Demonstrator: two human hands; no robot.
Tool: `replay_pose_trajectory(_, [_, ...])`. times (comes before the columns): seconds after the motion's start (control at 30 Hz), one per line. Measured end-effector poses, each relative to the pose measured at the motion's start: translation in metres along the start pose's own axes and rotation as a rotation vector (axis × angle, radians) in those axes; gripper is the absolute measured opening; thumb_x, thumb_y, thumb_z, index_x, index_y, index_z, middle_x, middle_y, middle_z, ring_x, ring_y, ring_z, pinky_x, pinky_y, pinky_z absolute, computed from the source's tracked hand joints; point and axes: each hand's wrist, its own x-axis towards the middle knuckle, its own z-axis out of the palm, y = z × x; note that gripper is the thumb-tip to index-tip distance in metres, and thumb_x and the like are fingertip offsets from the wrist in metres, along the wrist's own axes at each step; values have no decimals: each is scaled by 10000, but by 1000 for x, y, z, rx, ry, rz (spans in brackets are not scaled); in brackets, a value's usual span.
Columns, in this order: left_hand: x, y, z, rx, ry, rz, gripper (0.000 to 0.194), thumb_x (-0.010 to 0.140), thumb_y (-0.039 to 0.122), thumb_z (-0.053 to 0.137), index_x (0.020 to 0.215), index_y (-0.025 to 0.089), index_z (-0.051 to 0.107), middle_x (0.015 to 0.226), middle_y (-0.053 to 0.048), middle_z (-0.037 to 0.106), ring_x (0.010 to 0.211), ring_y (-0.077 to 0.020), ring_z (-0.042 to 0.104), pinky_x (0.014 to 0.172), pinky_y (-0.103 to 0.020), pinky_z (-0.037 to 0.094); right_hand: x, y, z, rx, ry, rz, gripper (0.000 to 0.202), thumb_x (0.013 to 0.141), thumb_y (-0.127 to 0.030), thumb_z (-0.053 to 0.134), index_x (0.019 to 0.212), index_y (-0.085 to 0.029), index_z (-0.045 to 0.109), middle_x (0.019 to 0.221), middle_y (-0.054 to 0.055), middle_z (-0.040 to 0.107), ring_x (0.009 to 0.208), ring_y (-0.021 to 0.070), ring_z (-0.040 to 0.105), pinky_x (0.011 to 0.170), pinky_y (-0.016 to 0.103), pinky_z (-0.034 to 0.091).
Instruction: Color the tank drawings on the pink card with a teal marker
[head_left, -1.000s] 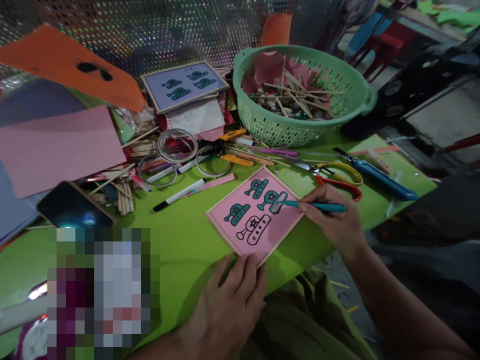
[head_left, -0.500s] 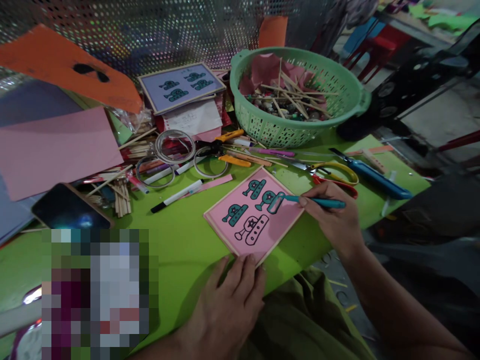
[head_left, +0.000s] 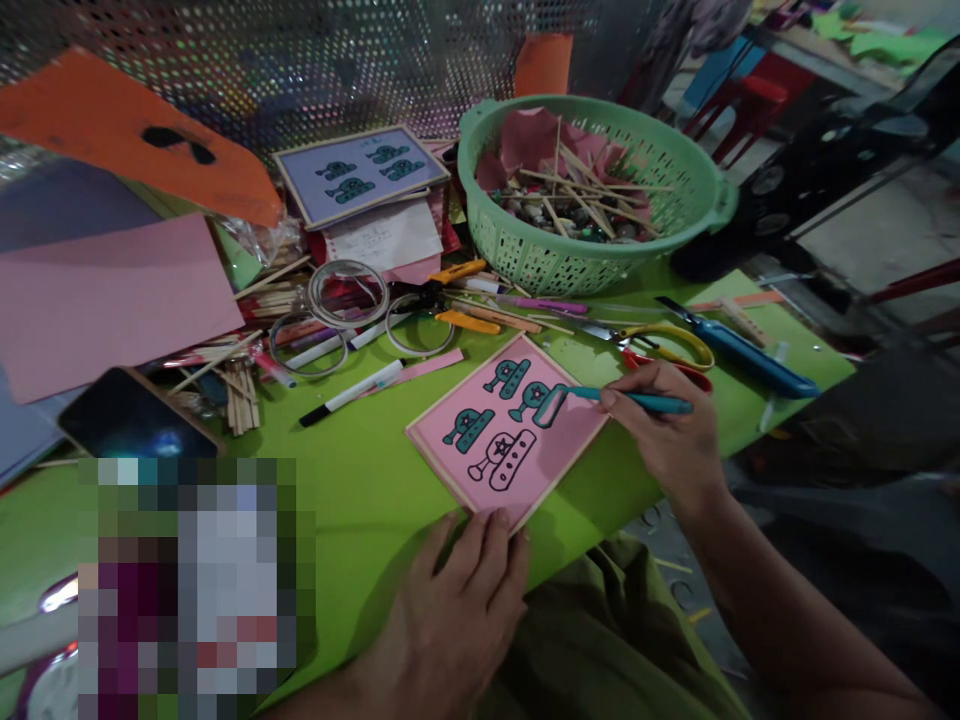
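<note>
- Right hand point(head_left: 671, 430): closed in a pen grip on teal marker point(head_left: 658, 403), tip end pointing left at the right-hand tank drawing point(head_left: 536, 402); tip contact too small to confirm.
- Left hand point(head_left: 463, 590): palm down, fingers loosely extended, fingertips at near corner of pink card point(head_left: 555, 460); not wrapped around anything visible.
- Pink card: flat on green table point(head_left: 352, 490), between the hands, pale border strips. 4 tanks: 2 filled teal, 1 part filled with pink showing in its track, 1 outline only.
- Just beyond card: scissors point(head_left: 646, 330), yellow and red handles; blue cutter point(head_left: 754, 355) right of them.
- Left of card: white marker point(head_left: 367, 385), black end, touching a pink strip point(head_left: 427, 370).
- Behind: 3 tape rolls point(head_left: 313, 300), orange-handled pliers point(head_left: 472, 322), purple pen point(head_left: 551, 306).
- Back: green basket point(head_left: 592, 260) holding sticks and pink paper; blue framed card point(head_left: 364, 177), 4 teal tanks, atop papers.
- Far left: dark phone point(head_left: 127, 410), pink sheet point(head_left: 112, 300), orange sheet point(head_left: 97, 110).
- Lower left: pixelated, contents unreadable.
- Far right: red stool point(head_left: 765, 90).
</note>
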Motion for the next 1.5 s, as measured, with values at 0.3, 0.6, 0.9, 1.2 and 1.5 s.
replay_pose_trajectory(0.3, [0, -1, 0, 18, -16, 2, 394, 1070, 464, 472, 1327, 263, 693, 1366, 18, 719, 1304, -182, 513, 1110, -391, 338, -1, 0, -1, 3, 0, -8, 146, 798, -290, 781, 724, -265, 658, 646, -3, 656, 565, 183, 570, 518, 318, 432])
replay_pose_trajectory(0.6, [-2, 0, 0, 13, -20, 13, 392, 1060, 460, 498, 1331, 251, 688, 1372, 8, 715, 1317, -188, 501, 1114, -393, 334, -2, 0, -4, -31, -25, -36, 147, 806, -283, 776, 722, -264, 657, 641, -1, 668, 570, 185, 570, 526, 326, 424])
replay_pose_trajectory(0.9, [-1, 0, -2, 1, -29, 2, 397, 1063, 467, 499, 1332, 244, 686, 1373, 4, 717, 1309, -190, 513, 1111, -401, 335, -3, -7, -5, -14, -78, -57, 195, 813, -338, 792, 702, -268, 647, 605, -5, 644, 534, 178, 540, 491, 316, 405])
replay_pose_trajectory(1.2, [-2, 0, 0, 8, -31, 8, 394, 1068, 464, 487, 1325, 246, 690, 1372, 2, 714, 1302, -192, 511, 1110, -403, 330, -3, -10, -5, 11, -115, -63, 162, 779, -283, 792, 688, -254, 661, 576, -14, 628, 503, 154, 521, 461, 289, 388])
replay_pose_trajectory(1.5, [-1, 2, 1, 3, -9, -1, 385, 1071, 454, 477, 1318, 250, 693, 1347, 7, 724, 1285, -188, 522, 1106, -394, 342, -6, -10, -5, 68, -186, -29, 184, 787, -306, 809, 709, -256, 650, 560, -16, 634, 462, 147, 508, 425, 282, 382])
